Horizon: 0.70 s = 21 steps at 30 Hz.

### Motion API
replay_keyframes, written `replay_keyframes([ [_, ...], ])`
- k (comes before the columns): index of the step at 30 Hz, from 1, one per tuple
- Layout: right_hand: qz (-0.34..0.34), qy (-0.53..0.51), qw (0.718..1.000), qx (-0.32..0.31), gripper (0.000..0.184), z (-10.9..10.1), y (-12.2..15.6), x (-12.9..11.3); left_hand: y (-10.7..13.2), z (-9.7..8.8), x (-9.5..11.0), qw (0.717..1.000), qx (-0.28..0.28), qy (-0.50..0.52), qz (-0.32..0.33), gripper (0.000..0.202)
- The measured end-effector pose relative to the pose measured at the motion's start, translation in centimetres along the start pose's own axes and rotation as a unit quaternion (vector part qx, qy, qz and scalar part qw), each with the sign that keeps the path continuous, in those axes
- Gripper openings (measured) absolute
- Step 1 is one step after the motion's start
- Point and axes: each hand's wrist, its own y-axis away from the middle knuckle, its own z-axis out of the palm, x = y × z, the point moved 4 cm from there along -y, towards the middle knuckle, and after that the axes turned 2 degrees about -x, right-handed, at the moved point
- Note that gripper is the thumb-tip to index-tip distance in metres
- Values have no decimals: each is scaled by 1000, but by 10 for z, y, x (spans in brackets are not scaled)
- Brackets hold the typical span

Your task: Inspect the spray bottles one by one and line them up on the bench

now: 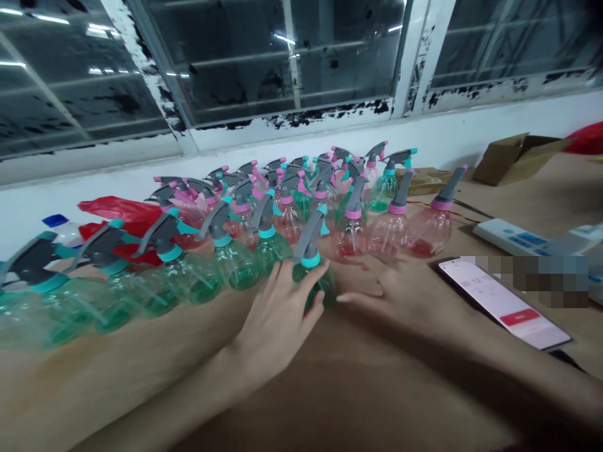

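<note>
My left hand (285, 307) is wrapped round the body of a green spray bottle (328, 282) with a grey trigger head and turquoise collar. That bottle stands upright at the end of a front row of green spray bottles (235, 267). My right hand (407, 289) is just to its right, smeared by motion, its thumb and fingers apart with nothing between them. Right behind this hand are pink spray bottles with grey heads, among them a pink spray bottle (429, 232) at the right end. Its fingertips are near the pink bottles; I cannot tell whether they touch.
More spray bottles (287, 210) crowd the table towards the wall. A red plastic bag (125, 213) and a blue-capped bottle (66, 232) lie at the left. On the right are a lit phone (499, 298), a white device (511, 235) and an open cardboard box (513, 160).
</note>
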Motion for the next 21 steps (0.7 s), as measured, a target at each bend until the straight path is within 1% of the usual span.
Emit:
replay_keyframes([
  [2, -22, -62, 996, -62, 62, 17, 1, -11, 21, -6, 5, 1000, 11, -13, 6, 42],
  [3, -22, -115, 989, -87, 69, 27, 2, -16, 30, -9, 7, 1000, 17, -15, 11, 42],
  [5, -25, -218, 966, -135, 82, 46, 2, -25, 46, -14, 7, 1000, 11, -3, 24, 40],
  [7, -30, -277, 947, -161, 82, 59, 2, -34, 59, -19, 1, 998, -9, 44, 43, 38],
  [10, -22, -321, 924, -206, 83, 66, 0, -44, 77, -23, -18, 990, -38, 133, 42, 32],
  [12, -10, -333, 914, -233, 88, 66, -3, -51, 85, -24, -38, 981, -13, 191, -3, 19],
  [14, -8, -338, 909, -244, 92, 66, -7, -58, 89, -24, -56, 961, 44, 266, -57, 8],
  [15, -14, -339, 908, -245, 94, 66, -9, -61, 88, -23, -62, 950, 60, 299, -72, 9],
  [16, -24, -340, 907, -248, 94, 67, -11, -65, 86, -22, -66, 940, 68, 325, -77, 19],
  [18, -50, -348, 900, -259, 92, 70, -15, -73, 77, -20, -67, 933, 62, 348, -69, 51],
  [20, -80, -357, 890, -272, 87, 75, -19, -80, 67, -21, -64, 929, 69, 360, -56, 66],
  [21, -95, -360, 886, -276, 85, 77, -21, -83, 62, -23, -61, 925, 77, 370, -49, 68],
])
